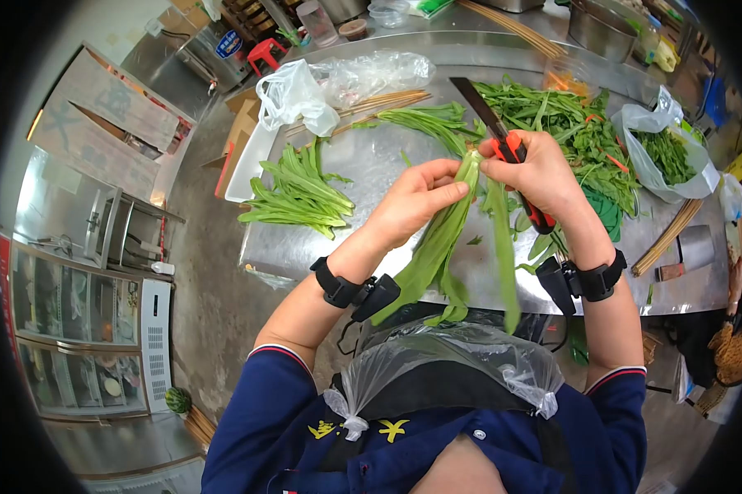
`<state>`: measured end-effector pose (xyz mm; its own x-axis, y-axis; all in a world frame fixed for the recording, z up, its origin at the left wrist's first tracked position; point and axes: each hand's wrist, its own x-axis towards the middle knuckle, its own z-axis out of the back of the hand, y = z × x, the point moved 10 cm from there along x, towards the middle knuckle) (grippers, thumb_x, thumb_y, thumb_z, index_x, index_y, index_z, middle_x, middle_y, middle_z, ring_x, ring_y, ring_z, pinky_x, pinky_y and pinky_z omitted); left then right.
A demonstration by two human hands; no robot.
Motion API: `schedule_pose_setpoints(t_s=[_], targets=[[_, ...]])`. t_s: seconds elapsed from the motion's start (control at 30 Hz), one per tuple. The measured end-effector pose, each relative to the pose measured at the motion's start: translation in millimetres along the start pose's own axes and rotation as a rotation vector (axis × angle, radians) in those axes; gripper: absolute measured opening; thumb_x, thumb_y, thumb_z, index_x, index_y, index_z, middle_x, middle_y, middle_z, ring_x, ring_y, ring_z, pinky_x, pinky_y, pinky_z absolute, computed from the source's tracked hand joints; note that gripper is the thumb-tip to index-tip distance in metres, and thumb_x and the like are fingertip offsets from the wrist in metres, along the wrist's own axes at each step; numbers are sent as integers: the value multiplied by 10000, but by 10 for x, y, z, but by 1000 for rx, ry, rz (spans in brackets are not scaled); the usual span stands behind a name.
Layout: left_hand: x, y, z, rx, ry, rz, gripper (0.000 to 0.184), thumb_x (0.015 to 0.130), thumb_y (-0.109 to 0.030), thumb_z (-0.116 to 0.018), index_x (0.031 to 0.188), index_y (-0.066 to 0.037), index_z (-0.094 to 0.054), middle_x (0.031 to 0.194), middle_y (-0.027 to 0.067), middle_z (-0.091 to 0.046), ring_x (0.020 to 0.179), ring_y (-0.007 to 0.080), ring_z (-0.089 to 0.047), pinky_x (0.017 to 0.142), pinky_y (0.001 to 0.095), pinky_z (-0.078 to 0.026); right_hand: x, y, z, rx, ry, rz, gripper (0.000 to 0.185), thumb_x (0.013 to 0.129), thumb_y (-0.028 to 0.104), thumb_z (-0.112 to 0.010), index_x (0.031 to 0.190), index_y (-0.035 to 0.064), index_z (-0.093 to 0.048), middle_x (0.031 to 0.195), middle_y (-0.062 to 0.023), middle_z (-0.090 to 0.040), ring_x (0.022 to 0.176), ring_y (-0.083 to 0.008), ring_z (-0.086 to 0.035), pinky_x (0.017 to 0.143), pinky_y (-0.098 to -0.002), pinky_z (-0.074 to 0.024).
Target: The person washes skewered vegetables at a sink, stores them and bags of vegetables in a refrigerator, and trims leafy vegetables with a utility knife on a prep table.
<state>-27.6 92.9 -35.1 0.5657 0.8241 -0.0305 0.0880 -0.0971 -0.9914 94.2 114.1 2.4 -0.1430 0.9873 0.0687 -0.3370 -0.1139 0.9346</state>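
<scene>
My left hand point(420, 198) is closed around the base of a leafy green vegetable point(441, 243), whose long leaves hang down over the table's front edge. In my right hand point(540, 169) is a knife point(480, 107) with a red and black handle, its dark blade pointing up and left. The right thumb and fingertips meet the vegetable's cut end, and a loose long leaf point(504, 263) dangles below them. To the left lies a bunch of similar greens point(301, 191); another bunch point(429, 125) lies behind my hands.
A large heap of loose greens point(552, 119) covers the right side of the metal table point(363, 239). Beside it are a plastic bag of greens point(672, 185), wooden skewers point(669, 237) and a cleaver point(696, 247). Crumpled plastic bags point(293, 95) sit at the back left.
</scene>
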Motion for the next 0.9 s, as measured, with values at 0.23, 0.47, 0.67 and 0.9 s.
schedule_pose_setpoints(t_s=[0.23,0.47,0.67,0.9], targets=[[-49,24,139,-39,-66,37,313,820,-166,-608,1076,-14,-512,968,50,-592,845,102,-547,771,250,-430,-91,527,539,-615,-431,625,238,686,166,-678,894,55,-643,736,-93,-624,610,-265,-568,613,-307,-458],[50,8,50,221,-108,2,360,796,-133,-638,1084,-10,-462,998,85,-581,880,99,-523,770,251,-429,-36,396,29,-213,-73,257,261,713,195,-674,897,15,-630,640,-5,-580,584,-91,-512,581,-239,-430],[-18,-67,270,-56,-143,78,364,885,-259,-520,1143,-7,-479,1083,109,-570,982,144,-531,818,286,-424,1,171,94,156,-38,13,243,733,210,-654,872,12,-626,686,-5,-596,623,-70,-553,529,-211,-428],[11,17,-169,-387,145,146,377,909,-293,-465,1150,-2,-474,999,104,-586,917,185,-563,818,354,-452,18,172,-127,270,56,37,248,752,195,-661,895,-1,-608,713,-19,-597,650,-81,-559,547,-211,-431]])
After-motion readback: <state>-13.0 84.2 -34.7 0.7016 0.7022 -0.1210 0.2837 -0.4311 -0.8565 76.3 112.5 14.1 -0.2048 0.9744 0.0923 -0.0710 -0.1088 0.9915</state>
